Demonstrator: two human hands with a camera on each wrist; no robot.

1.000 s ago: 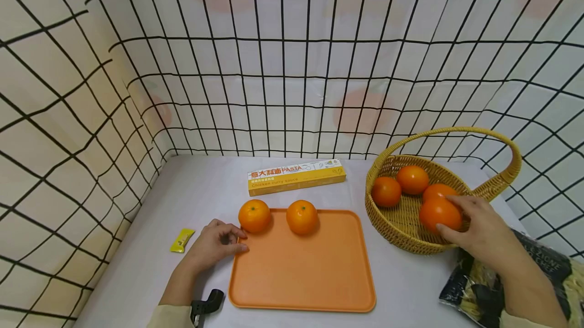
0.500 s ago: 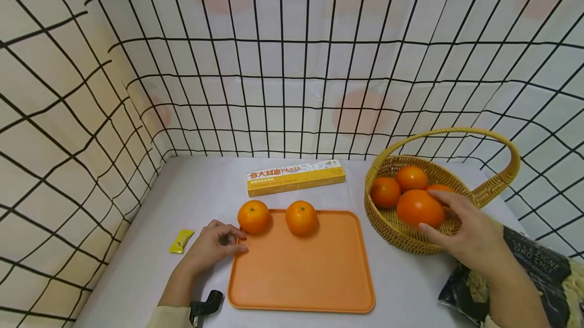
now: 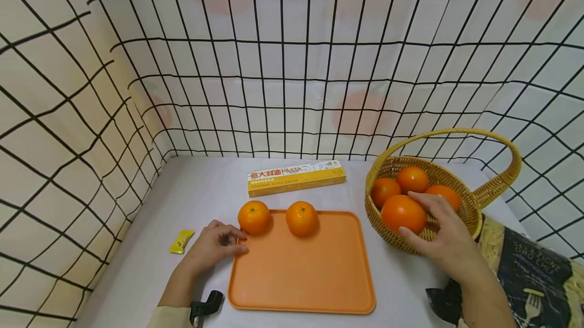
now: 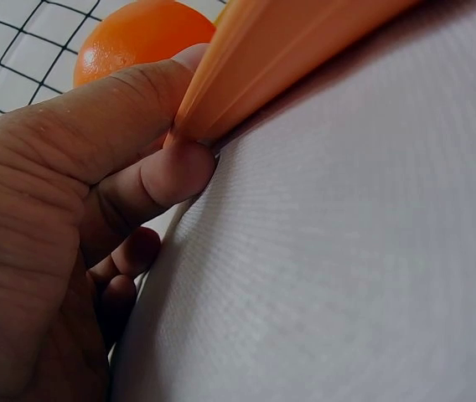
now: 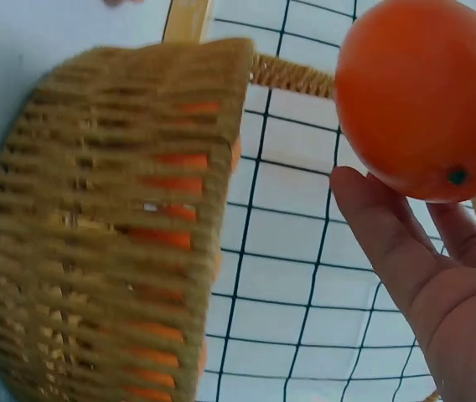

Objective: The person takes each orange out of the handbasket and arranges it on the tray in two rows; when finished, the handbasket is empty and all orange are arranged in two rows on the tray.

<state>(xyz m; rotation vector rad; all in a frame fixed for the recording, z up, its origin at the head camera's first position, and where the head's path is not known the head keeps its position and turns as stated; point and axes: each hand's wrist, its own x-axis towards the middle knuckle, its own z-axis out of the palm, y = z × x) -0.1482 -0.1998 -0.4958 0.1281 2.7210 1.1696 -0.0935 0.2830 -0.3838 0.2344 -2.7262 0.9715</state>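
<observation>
A pasta box (image 3: 296,178) lies behind the tray (image 3: 301,272), which bears 2 oranges (image 3: 254,217); a black bag (image 3: 531,272) lies beside the handled wicker basket (image 5: 70,226), where 3 more oranges (image 3: 412,179) sit. The left hand's grip (image 3: 214,242) pinches the tray's edge. The right hand's grip (image 3: 447,237), spread wide around the held orange (image 3: 401,214), has it above the basket, further left than 1 second ago.

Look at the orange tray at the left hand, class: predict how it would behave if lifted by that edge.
The tray would probably stay stiff, since its edge looks straight where the left hand pinches it. Being low-sided, it seems likely to be light for its size. The orange near its far edge's middle looks round, so tilting might roll it.
</observation>
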